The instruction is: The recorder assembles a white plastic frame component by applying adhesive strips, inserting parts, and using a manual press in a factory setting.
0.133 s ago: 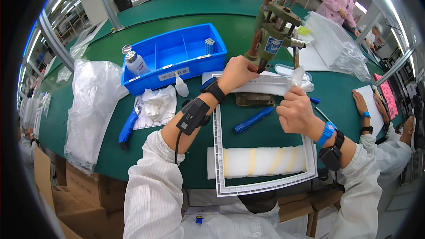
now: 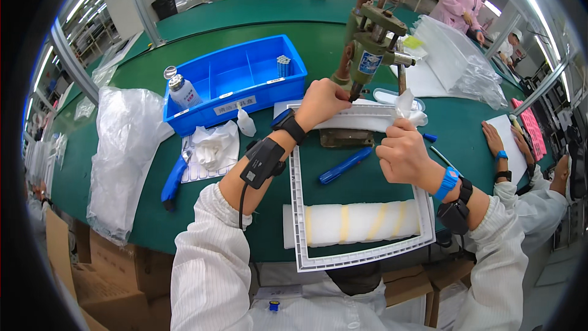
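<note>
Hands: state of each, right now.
Left hand: fingers bent beside the press; whether gripping anything cannot be told.
Right hand: closed, holding a white wipe.

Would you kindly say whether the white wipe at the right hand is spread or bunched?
Bunched: the white wipe sticks up in creased folds above the right hand.

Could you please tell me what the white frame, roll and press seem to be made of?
The frame is probably matte white plastic, given its moulded ribs; the roll, perhaps matte foam, looking padded; the press, apparently green-painted metal, with bare shiny parts.
</note>
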A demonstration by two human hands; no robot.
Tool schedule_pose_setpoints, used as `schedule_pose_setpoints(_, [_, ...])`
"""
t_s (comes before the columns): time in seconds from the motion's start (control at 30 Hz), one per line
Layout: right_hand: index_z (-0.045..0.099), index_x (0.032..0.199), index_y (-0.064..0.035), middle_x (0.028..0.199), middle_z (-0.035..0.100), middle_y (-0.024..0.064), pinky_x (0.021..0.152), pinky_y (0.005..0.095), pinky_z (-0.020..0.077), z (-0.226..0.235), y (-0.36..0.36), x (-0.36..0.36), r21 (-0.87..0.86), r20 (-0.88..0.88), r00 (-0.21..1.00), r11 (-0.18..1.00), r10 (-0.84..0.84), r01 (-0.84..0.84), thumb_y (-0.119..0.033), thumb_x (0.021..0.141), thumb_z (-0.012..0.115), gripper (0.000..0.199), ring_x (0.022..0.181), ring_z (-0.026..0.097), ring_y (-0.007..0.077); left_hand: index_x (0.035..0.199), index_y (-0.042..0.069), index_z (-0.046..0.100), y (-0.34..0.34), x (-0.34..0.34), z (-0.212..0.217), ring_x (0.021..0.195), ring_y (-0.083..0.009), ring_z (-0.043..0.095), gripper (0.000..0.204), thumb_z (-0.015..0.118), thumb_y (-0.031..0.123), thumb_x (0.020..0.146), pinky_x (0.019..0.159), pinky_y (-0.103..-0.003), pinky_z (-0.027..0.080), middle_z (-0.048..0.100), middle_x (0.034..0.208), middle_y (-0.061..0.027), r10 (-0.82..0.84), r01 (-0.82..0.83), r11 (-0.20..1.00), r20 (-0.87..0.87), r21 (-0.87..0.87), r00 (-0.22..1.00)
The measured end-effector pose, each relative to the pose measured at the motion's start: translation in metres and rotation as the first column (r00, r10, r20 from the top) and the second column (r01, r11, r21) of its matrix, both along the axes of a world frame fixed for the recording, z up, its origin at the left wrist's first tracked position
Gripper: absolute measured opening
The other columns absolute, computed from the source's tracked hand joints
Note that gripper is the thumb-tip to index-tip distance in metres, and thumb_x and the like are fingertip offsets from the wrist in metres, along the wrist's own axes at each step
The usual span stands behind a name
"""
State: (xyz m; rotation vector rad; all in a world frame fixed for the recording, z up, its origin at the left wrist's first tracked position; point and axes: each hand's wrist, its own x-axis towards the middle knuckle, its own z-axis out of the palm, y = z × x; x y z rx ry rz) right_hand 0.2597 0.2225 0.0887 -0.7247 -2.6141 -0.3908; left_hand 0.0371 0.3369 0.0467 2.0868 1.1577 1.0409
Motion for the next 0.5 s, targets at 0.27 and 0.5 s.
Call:
schedule_pose_setpoints(0.27, [0.051,0.051,-0.0083,0.054,0.053,0.0042,0.082,0.0360,0.0480,0.000,0.000,0.000,0.003,-0.011,1.000,1.000,0.002,-0.002,-0.007,0.057,0.061,0.012,0.065,0.054,0.0225,0.090,-0.001,0.077,-0.002,0.001,0.003,0.074,-0.0308,0.072,0.026,0.080,0.015,0.070,0.074,-0.035,0.057,0.073,0.082,-0.0199,0.001,0.000,0.999,0.011,-0.041,1.000])
schedule_pose_setpoints(0.5, [0.050,0.056,-0.0053,0.055,0.048,0.0039,0.074,0.0359,0.0479,0.050,-0.015,0.003,-0.048,-0.316,0.943,0.991,0.106,-0.128,-0.004,0.058,0.056,0.006,0.057,0.049,0.0247,0.091,-0.003,0.076,0.001,-0.002,0.003,0.074,-0.0294,0.072,0.026,0.079,0.015,0.073,0.072,-0.034,0.057,0.073,0.083,-0.0195,0.006,-0.004,1.000,0.038,-0.031,0.999])
